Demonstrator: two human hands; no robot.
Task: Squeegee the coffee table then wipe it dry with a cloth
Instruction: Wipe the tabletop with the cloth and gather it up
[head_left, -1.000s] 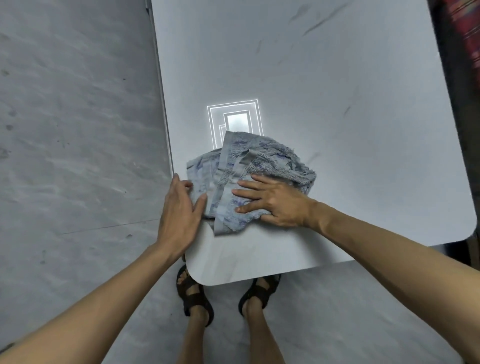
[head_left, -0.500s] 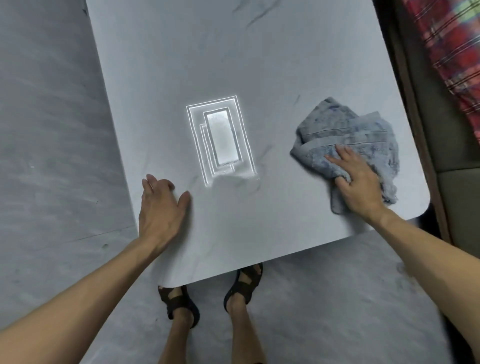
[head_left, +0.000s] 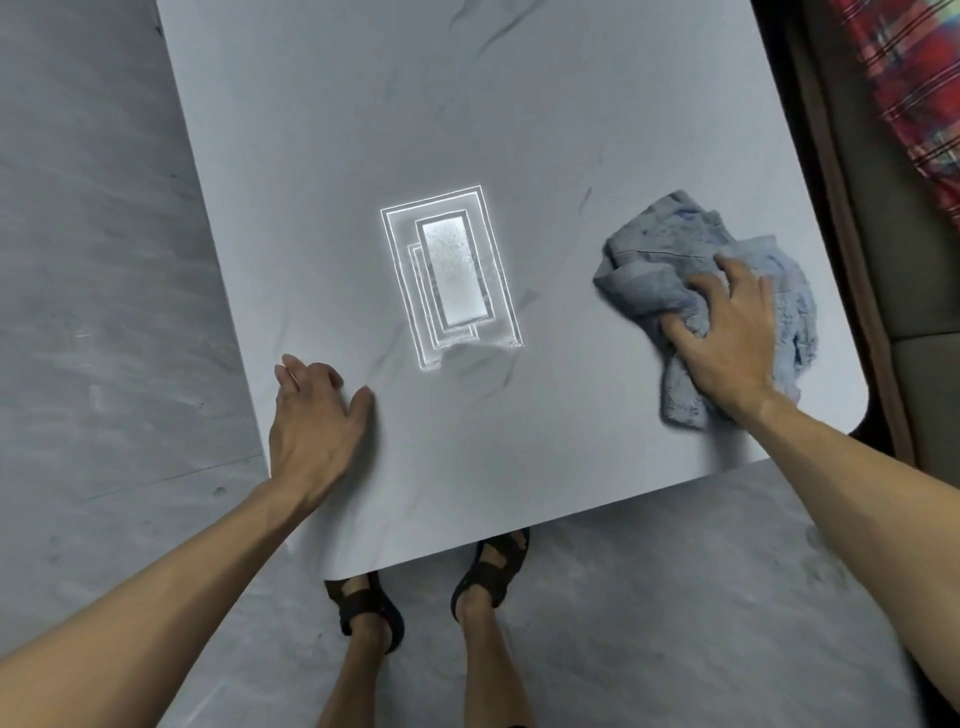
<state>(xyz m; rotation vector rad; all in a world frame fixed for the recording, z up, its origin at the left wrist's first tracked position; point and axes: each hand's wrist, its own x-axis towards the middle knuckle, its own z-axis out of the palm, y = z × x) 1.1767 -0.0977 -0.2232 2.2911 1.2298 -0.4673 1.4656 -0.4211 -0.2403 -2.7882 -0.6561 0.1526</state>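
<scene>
Your right hand (head_left: 727, 343) grips the bunched cloth (head_left: 654, 249) at the right of the frame, near the desk (head_left: 519, 104) edge. Your left hand (head_left: 311, 421) lies flat, fingers straight. Press evenly and wipe leftward in overlapping strokes.

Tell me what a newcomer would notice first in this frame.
A bright rectangular light reflection glares from the middle of the pale coffee table. Near the table's right front corner, the right hand grips a crumpled blue-grey cloth. The left hand lies flat at the near left edge.
</scene>
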